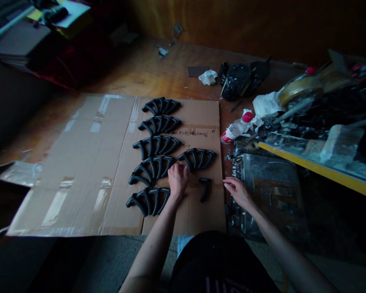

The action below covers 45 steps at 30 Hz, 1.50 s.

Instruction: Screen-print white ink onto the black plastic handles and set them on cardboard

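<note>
Several fans of black, curved handle-like pieces lie on a flattened cardboard sheet (pixel 88 162). A column of them runs down its middle, from the far fan (pixel 161 106) to the near fan (pixel 149 201). To the right is another black fan (pixel 198 158), with a single black L-shaped piece (pixel 204 189) lying alone below it. My left hand (pixel 178 179) is between the column and the right-hand fan, fingers curled; whatever is under the fingertips is hidden. Over the cardboard's right edge, my right hand (pixel 236 190) has its fingers stretched leftward, with nothing seen in them.
A plastic bottle with a red cap (pixel 238 127) lies right of the cardboard. Dark pots (pixel 236 79) and crumpled white paper (pixel 208 77) stand farther back. A yellow-edged shelf (pixel 317 169) juts in from the right. Stacked sheets (pixel 18 44) sit at the far left.
</note>
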Each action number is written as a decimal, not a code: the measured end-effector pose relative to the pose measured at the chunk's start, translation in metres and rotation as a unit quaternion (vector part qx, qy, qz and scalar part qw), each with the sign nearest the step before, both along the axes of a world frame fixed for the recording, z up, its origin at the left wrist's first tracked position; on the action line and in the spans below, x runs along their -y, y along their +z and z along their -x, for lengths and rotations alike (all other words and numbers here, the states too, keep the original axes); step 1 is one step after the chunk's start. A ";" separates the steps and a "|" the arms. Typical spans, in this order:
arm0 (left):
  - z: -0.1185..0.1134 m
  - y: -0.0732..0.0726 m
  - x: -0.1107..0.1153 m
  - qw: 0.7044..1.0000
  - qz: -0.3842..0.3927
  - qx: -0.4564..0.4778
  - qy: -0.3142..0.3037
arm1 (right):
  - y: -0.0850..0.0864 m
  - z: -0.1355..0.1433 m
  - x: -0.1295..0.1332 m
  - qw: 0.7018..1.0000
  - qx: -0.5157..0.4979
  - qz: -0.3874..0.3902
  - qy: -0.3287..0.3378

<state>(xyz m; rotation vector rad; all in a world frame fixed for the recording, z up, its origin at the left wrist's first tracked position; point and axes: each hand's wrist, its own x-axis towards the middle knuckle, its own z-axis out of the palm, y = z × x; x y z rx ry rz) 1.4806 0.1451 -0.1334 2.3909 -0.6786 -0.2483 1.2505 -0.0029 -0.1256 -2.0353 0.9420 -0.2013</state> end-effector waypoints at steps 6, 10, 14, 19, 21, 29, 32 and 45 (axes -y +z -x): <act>0.010 -0.006 0.019 0.994 -0.046 0.030 -0.090 | 0.016 0.010 -0.014 1.000 0.027 -0.008 -0.003; 0.001 -0.003 0.025 0.993 -0.063 0.011 -0.097 | 0.029 0.014 -0.019 0.999 0.046 -0.017 -0.004; 0.006 0.005 0.012 0.995 -0.051 0.030 -0.081 | 0.037 0.029 -0.019 0.998 0.051 -0.036 -0.017; 0.053 0.007 -0.021 0.992 -0.058 0.037 -0.106 | 0.045 0.054 -0.013 0.997 0.057 -0.046 -0.016; 0.075 0.003 -0.032 0.986 -0.087 0.031 -0.138 | 0.049 0.065 -0.008 0.997 0.056 -0.045 -0.005; 0.119 -0.006 -0.025 0.971 -0.163 0.035 -0.174 | 0.067 0.127 0.033 0.996 0.087 -0.006 0.006; 0.133 -0.008 -0.013 0.960 -0.211 0.101 -0.156 | 0.066 0.163 0.063 0.994 0.110 0.009 -0.008; 0.210 0.043 0.023 0.956 -0.288 0.042 -0.045 | 0.065 0.201 0.349 0.980 0.121 0.100 -0.125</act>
